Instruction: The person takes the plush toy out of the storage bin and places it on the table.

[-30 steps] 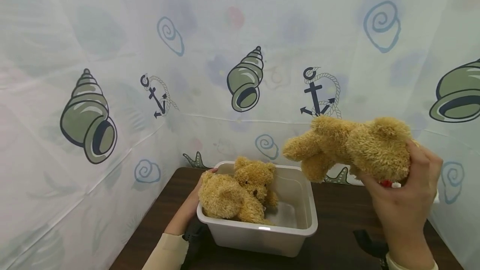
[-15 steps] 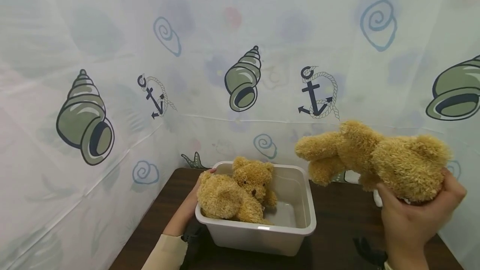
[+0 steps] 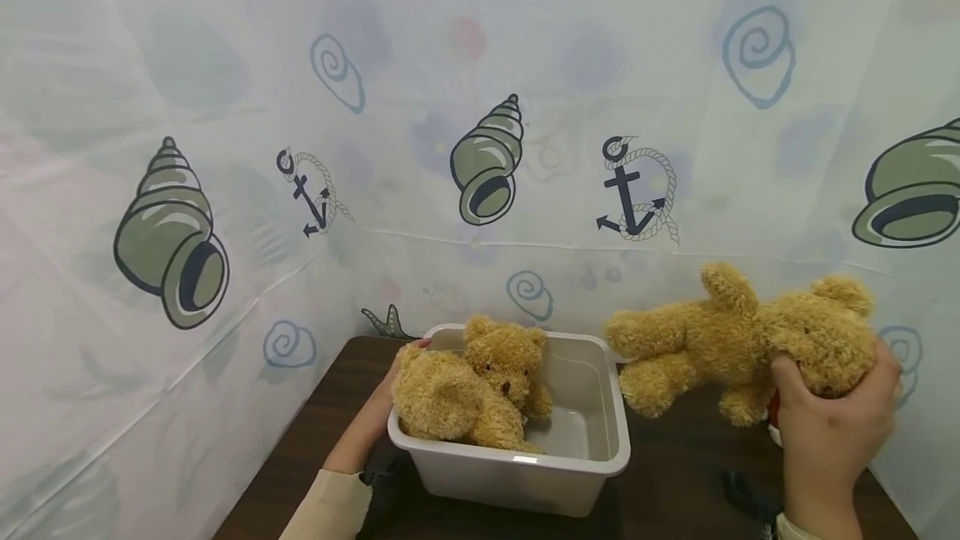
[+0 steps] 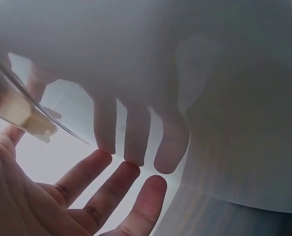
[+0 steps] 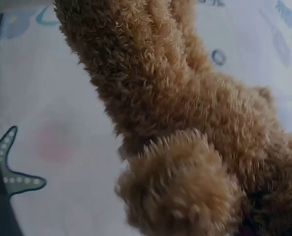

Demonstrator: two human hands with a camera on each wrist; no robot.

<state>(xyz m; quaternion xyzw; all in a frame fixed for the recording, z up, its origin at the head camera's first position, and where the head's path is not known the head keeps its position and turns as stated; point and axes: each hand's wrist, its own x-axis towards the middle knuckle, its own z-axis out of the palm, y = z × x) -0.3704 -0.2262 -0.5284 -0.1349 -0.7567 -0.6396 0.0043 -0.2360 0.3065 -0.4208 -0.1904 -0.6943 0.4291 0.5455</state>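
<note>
A golden-brown teddy bear [image 3: 720,340] hangs sideways in the air to the right of the bin, legs toward it. My right hand [image 3: 836,427] grips it by the head, thumb across the face. The right wrist view is filled by the shaggy fur of the bear [image 5: 185,98]; no fingers show there. A light grey plastic bin [image 3: 517,477] holds two more teddy bears: one sits facing out [image 3: 506,361], the other, a curled bear [image 3: 438,398], lies in front. My left hand [image 4: 86,196] touches the bin's glossy outer left wall [image 4: 136,64] with extended fingertips.
A dark wooden table [image 3: 315,407] bears the bin. White cloth [image 3: 405,148] printed with shells and anchors encloses it at the back and sides. A small red-and-white thing [image 3: 775,423] shows partly behind my right hand; its kind is unclear.
My right hand has carried the teddy bear to the right and slightly down, turning its face and belly into view. The bin, its bears and my left hand stay nearly unchanged.
</note>
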